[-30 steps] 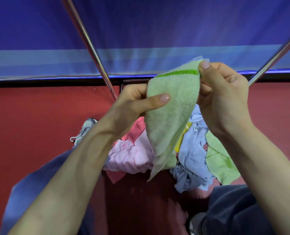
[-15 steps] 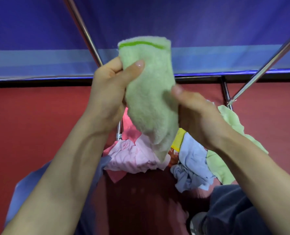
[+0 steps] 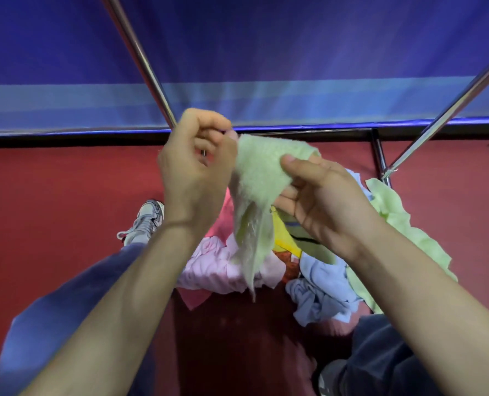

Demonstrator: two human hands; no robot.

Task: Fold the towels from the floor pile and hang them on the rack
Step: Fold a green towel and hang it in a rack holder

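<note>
A small light green towel (image 3: pixel 256 178) hangs in the air at the centre of the head view. My left hand (image 3: pixel 194 170) pinches its upper left corner with curled fingers. My right hand (image 3: pixel 320 201) pinches its upper right edge between thumb and fingers. The lower part of the towel droops to a point above the floor pile (image 3: pixel 309 275) of pink, blue, yellow and green towels. Two metal rack bars (image 3: pixel 140 61) slant up at left and right (image 3: pixel 449 115).
My legs in dark blue trousers and a grey shoe (image 3: pixel 147 221) flank the pile on the red floor (image 3: pixel 52 224). A blue wall panel (image 3: pixel 266 52) stands behind the rack. A short black rack post (image 3: pixel 378 155) rises near the right bar's foot.
The towel has come down from in front of the wall. My hands have moved apart along its top edge, spreading it wider, and the green stripe no longer shows.
</note>
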